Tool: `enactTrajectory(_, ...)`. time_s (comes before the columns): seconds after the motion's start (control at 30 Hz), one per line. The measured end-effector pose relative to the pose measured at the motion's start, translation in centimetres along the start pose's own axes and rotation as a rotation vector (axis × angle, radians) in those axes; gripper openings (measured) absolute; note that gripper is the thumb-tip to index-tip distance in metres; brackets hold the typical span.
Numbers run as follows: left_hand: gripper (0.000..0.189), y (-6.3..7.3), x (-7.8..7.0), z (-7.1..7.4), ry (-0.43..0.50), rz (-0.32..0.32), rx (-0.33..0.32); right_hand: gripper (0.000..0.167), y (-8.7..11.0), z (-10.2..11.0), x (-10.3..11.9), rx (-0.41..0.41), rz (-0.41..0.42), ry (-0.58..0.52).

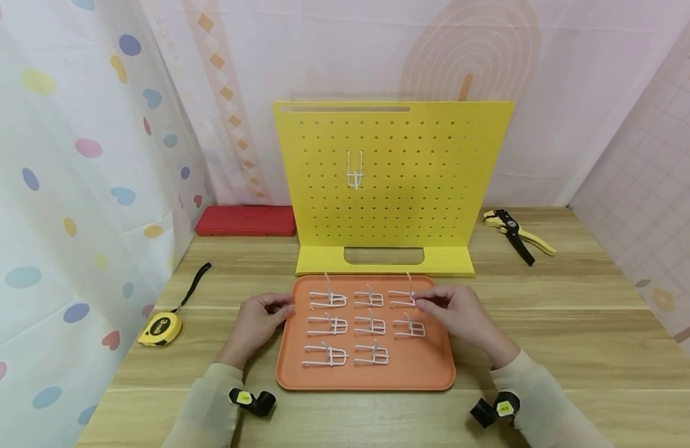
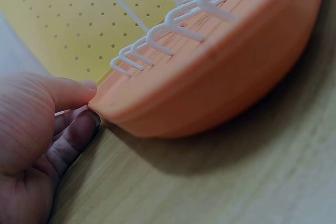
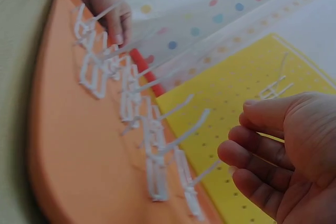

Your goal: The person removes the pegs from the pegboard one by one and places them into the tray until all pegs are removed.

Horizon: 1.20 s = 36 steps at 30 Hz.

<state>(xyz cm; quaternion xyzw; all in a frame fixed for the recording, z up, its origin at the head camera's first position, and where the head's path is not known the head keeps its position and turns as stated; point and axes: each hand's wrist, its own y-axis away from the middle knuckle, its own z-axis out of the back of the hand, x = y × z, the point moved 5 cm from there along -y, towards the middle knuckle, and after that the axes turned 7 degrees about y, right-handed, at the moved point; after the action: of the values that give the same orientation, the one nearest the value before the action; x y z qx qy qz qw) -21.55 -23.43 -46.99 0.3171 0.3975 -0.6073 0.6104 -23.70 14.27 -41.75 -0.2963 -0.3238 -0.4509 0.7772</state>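
My left hand (image 1: 259, 325) pinches the left rim of an orange tray (image 1: 414, 373), thumb on top and fingers beneath, as the left wrist view shows. Several white wire pegboard hooks (image 1: 370, 326) lie in rows on the tray. At its upper right, the fingertips of my right hand (image 1: 462, 311) are at a hook (image 1: 402, 294) and cover one end of it. The blurred right wrist view shows no hook clearly between these bent, loose fingers. Another white hook (image 1: 354, 171) hangs on the yellow pegboard (image 1: 412, 180) behind the tray.
A red case (image 1: 245, 221) lies left of the pegboard. On the wooden table (image 1: 546, 373) are a yellow tape measure (image 1: 161, 328) with a black strap, far left, and a yellow-black plier-like tool (image 1: 518, 235) at right. Patterned curtains (image 1: 98, 186) surround the table.
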Motion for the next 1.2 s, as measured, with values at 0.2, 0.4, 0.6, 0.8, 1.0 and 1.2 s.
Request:
enactTrajectory(0.2,0.022,0.2,0.1,-0.1,0.005,0.005,0.004,0.016,-0.5,2.5,1.2,-0.086,0.031,-0.004)
enactTrajectory(0.4,0.023,0.3,0.3,0.0,0.009,0.022,-0.006,0.017,-2.5,4.6,4.0,-0.099,0.097,-0.006)
enactTrajectory(0.6,0.023,0.2,0.4,0.1,-0.003,0.013,-0.009,0.021,-5.7,5.9,7.3,-0.123,0.161,0.033)
enactTrajectory(0.8,0.021,0.2,0.4,0.2,-0.006,-0.01,-0.009,0.024,-9.4,5.9,10.5,-0.145,0.153,0.033)
enactTrajectory(1.0,0.021,0.2,0.3,0.2,0.004,-0.015,-0.016,0.021,-13.0,4.8,12.1,-0.183,0.187,-0.003)
enactTrajectory(1.2,0.02,0.2,0.1,0.0,0.027,-0.012,-0.015,0.022,-15.3,3.7,11.5,-0.194,0.128,-0.018)
